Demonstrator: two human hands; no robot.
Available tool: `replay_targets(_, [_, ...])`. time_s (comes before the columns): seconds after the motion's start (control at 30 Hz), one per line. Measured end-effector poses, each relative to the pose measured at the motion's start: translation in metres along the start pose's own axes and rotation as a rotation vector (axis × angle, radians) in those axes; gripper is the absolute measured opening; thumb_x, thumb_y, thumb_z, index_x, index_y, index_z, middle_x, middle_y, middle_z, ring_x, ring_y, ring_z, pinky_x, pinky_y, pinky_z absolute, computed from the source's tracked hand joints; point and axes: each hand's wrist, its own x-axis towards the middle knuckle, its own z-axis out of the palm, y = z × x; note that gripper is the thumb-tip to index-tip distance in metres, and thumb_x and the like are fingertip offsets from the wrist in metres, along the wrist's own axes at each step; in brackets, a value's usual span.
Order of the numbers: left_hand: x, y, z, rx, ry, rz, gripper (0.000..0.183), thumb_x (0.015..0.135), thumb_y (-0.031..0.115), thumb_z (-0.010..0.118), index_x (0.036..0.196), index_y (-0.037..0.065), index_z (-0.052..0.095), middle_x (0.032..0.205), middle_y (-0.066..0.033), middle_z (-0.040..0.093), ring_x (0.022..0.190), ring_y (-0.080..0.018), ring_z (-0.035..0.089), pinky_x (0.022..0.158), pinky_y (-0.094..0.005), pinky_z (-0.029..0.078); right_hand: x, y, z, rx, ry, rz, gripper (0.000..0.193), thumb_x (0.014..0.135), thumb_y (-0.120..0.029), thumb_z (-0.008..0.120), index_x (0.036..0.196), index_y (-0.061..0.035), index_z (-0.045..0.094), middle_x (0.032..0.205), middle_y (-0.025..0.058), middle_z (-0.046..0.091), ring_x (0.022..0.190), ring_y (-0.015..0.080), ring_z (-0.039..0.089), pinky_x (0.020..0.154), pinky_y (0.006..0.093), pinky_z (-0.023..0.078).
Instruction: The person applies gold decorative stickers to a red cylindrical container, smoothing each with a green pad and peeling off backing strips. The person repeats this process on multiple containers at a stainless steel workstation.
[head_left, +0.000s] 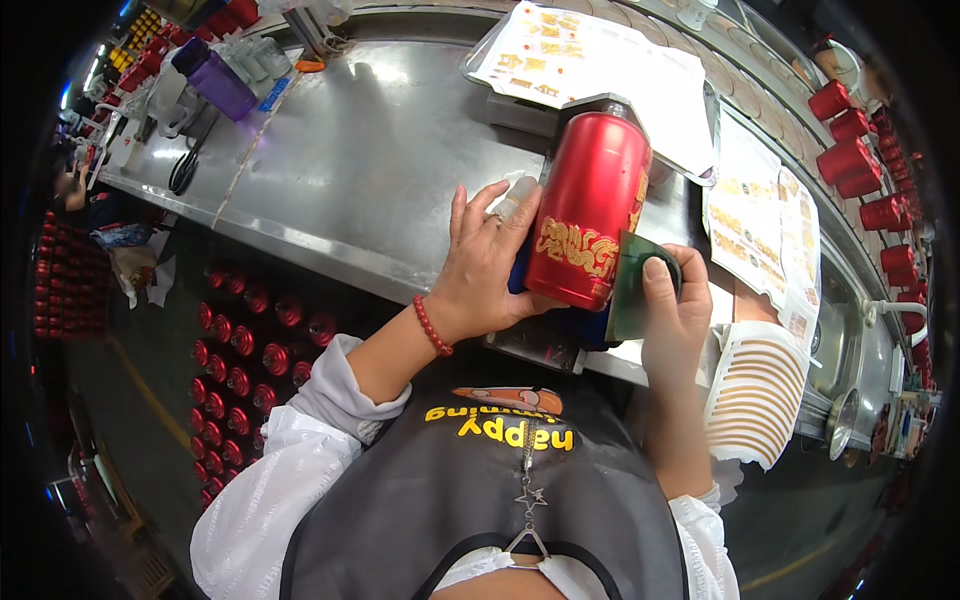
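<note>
A shiny red metal bottle (592,190) with a gold dragon decal lies tilted over the near side of the steel bench, its base toward me and its neck away. Beneath it, part of a dark blue support shows. My left hand (487,255) steadies the bottle from the left, thumb at its base and fingers spread along its side; one finger wears a pale cover. In my right hand (672,310) is a flat green scraper (628,284), pinched by a dark grip. Its blade stands against the bottle's right side, near the decal. The bottle hides some left fingertips.
Printed decal sheets (590,55) lie on a tray behind the bottle, with more sheets (765,215) to the right. A white slotted pad (758,390) hangs at the right edge. A purple bottle (214,80) and scissors (184,170) stand far left. Red bottles (240,380) fill the space below.
</note>
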Motion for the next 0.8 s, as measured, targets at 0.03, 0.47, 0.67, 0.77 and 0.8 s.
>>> replay_targets(0.03, [0.000,0.001,-0.004,0.033,-0.011,0.003,0.107,0.073,0.064,0.077,0.150,0.000,0.040,0.101,-0.0191,0.065,0.139,-0.0402,0.036,0.115,-0.0648,0.008,-0.001,0.001,0.002,-0.015,-0.012,0.000,0.021,0.099,-0.020,0.064,0.105,-0.0009,0.058,0.087,0.0010,0.062,0.079,0.0062,0.055,0.072,0.0215,0.046])
replay_targets(0.47, [0.019,0.010,-0.026,-0.454,-0.083,-0.187,0.091,0.091,0.057,0.064,0.151,-0.004,0.032,0.142,-0.0256,0.044,0.140,-0.0349,0.037,0.115,-0.0446,0.028,0.005,-0.023,0.007,-0.030,-0.021,-0.029,0.021,0.100,-0.017,0.059,0.112,0.0005,0.058,0.095,0.0020,0.062,0.084,0.0077,0.055,0.077,0.0230,0.047])
replay_targets(0.67, [0.023,0.022,-0.009,-0.530,-0.023,-0.220,0.092,0.091,0.056,0.064,0.148,-0.007,0.029,0.141,-0.0274,0.045,0.134,-0.0414,0.036,0.113,-0.0496,0.029,0.003,-0.013,-0.003,-0.073,-0.012,0.036,0.021,0.101,-0.016,0.059,0.114,-0.0003,0.057,0.096,0.0013,0.061,0.085,0.0058,0.054,0.077,0.0203,0.046])
replay_targets(0.77, [0.014,0.025,-0.019,-0.342,-0.005,-0.077,0.091,0.090,0.055,0.066,0.149,-0.002,0.028,0.140,-0.0271,0.044,0.134,-0.0433,0.035,0.115,-0.0506,0.026,0.002,-0.009,-0.008,0.013,-0.024,0.070,0.021,0.100,-0.015,0.060,0.115,-0.0007,0.056,0.097,0.0011,0.061,0.085,0.0059,0.054,0.077,0.0205,0.046])
replay_targets(0.8, [0.010,0.031,-0.025,-0.152,-0.019,0.012,0.090,0.089,0.054,0.066,0.150,0.000,0.028,0.140,-0.0268,0.044,0.134,-0.0441,0.034,0.116,-0.0504,0.025,0.003,-0.009,-0.010,0.031,-0.028,0.074,0.021,0.100,-0.015,0.060,0.115,-0.0008,0.056,0.097,0.0012,0.061,0.085,0.0059,0.054,0.077,0.0206,0.046])
